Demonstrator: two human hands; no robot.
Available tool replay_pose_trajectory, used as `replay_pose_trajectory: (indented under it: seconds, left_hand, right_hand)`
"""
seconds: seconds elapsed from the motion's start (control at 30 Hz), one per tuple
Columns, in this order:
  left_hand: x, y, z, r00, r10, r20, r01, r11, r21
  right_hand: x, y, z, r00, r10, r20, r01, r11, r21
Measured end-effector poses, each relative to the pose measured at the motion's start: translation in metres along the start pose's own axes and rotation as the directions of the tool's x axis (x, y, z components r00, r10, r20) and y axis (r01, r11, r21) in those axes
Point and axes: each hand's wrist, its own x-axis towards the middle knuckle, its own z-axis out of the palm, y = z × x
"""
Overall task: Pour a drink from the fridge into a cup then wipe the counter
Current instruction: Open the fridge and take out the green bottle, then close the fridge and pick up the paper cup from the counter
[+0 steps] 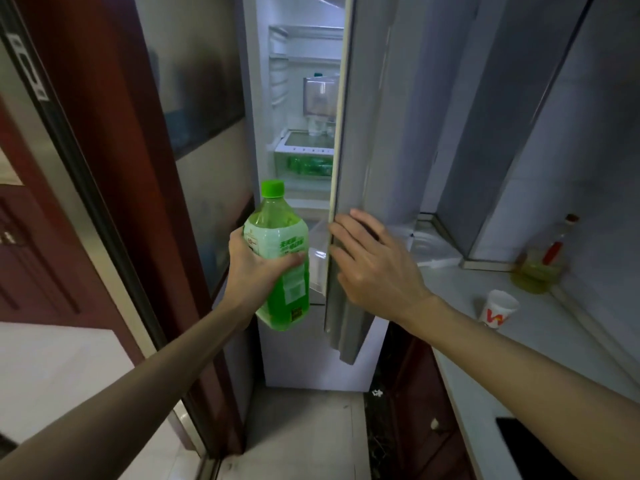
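Note:
My left hand (254,271) grips a green drink bottle (282,258) with a green cap, held upright in front of the fridge opening. My right hand (374,265) lies flat with fingers spread on the outer face of the grey fridge door (367,150), near its edge. The door stands partly open, and the lit fridge interior (304,133) shows through the gap. A white paper cup (498,308) with red print stands on the pale counter (485,362) to the right.
A bottle of yellow oil (540,268) with a red neck stands at the counter's back. A dark red door frame (114,168) bounds the left. More green bottles lie in a fridge drawer (304,164). A black hob corner (526,441) is at lower right.

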Motion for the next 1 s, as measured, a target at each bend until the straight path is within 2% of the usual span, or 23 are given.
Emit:
replay_pose_trajectory:
  seconds: [0.2,0.43,0.73,1.0]
  left_hand:
    - [-0.001,0.001,-0.014,0.998,0.021,-0.063,-0.019,0.999,0.038]
    - [0.003,-0.011,-0.028,0.991,0.012,-0.130,-0.001,0.996,0.086]
    - [0.038,-0.031,-0.054,0.988,0.014,-0.152,-0.002,0.997,0.077]
    - [0.088,-0.056,-0.078,0.987,-0.071,-0.144,0.077,0.996,0.040]
  right_hand:
    - [0.025,-0.008,0.024,0.998,-0.041,-0.043,0.040,0.999,-0.036]
    - [0.065,-0.019,0.052,0.990,-0.126,0.066,0.126,0.992,-0.006]
    - [0.126,-0.031,0.098,0.970,-0.222,0.094,0.231,0.969,-0.090]
    - [0.180,-0.031,0.160,0.947,-0.280,0.159,0.294,0.953,-0.071]
